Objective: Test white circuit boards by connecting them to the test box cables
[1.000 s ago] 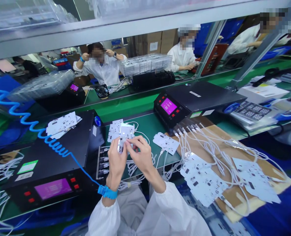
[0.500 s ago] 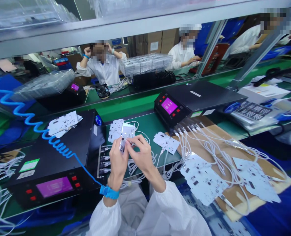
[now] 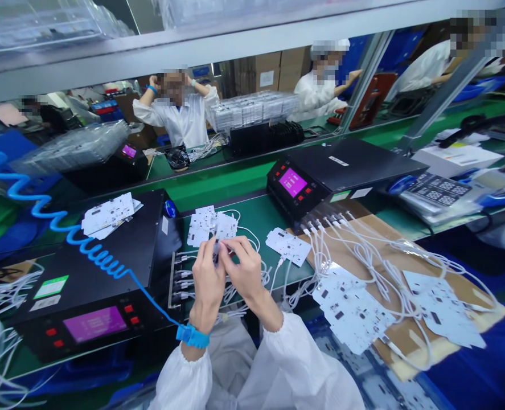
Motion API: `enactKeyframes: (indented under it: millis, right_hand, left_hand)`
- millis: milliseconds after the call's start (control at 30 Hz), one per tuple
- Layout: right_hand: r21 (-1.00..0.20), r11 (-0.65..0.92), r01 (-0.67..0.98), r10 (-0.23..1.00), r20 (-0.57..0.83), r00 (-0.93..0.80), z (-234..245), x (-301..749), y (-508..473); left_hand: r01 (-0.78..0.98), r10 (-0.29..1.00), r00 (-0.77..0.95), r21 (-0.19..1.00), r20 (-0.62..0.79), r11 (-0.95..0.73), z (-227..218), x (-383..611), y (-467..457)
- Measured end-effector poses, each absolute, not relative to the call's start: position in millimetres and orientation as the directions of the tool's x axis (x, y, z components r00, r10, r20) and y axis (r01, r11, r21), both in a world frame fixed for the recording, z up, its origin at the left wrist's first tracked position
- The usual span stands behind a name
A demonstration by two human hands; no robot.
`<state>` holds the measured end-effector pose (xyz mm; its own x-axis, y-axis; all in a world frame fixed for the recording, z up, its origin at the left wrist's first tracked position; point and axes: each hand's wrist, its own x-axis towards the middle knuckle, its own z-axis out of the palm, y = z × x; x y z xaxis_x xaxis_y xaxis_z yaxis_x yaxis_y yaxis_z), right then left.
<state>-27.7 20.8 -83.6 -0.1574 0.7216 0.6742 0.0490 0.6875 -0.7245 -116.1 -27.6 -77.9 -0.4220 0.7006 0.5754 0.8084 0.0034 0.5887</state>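
My left hand (image 3: 208,279) and my right hand (image 3: 243,267) are raised together above the green bench, fingers pinched on a small white circuit board (image 3: 217,249) held nearly edge-on between them. My left wrist wears a blue strap (image 3: 192,336) with a coiled blue cord (image 3: 64,233) running off to the left. Just behind my fingers lie more white boards (image 3: 209,222) among white cables (image 3: 235,290). Another white board (image 3: 288,246) lies to the right of my hands.
A black tester with a purple screen (image 3: 94,322) sits at my left, a second one (image 3: 320,171) at the back right. Cardboard (image 3: 406,341) on the right carries several white boards and cables. Other people in white coats work across the green belt (image 3: 218,182).
The board in my hands has turned from nearly flat-on to edge-on and dropped slightly, with both hands closing in around it. The person opposite raised their arms to their head.
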Motion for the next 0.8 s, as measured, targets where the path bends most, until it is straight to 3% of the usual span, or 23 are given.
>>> enactKeyframes:
  millis: [233, 467, 667, 800]
  right_hand:
    - [-0.69, 0.718, 0.088, 0.694, 0.702, -0.157, -83, -28, 22]
    - [-0.649, 0.748, 0.14, 0.657, 0.693, -0.296, -78, -29, 45]
    - [-0.73, 0.679, 0.086, 0.709, 0.619, -0.337, -65, -17, 81]
    - [-0.753, 0.623, 0.21, 0.738, 0.477, -0.477, -59, -14, 109]
  left_hand:
    - [0.837, 0.708, -0.397, 0.546, 0.584, 0.019, -79, -114, -28]
    - [0.828, 0.739, -0.399, 0.56, 0.543, 0.036, -74, -128, -16]
    - [0.822, 0.729, -0.454, 0.557, 0.513, 0.12, -68, -138, -22]
    - [0.823, 0.688, -0.509, 0.526, 0.517, 0.214, -62, -146, -38]
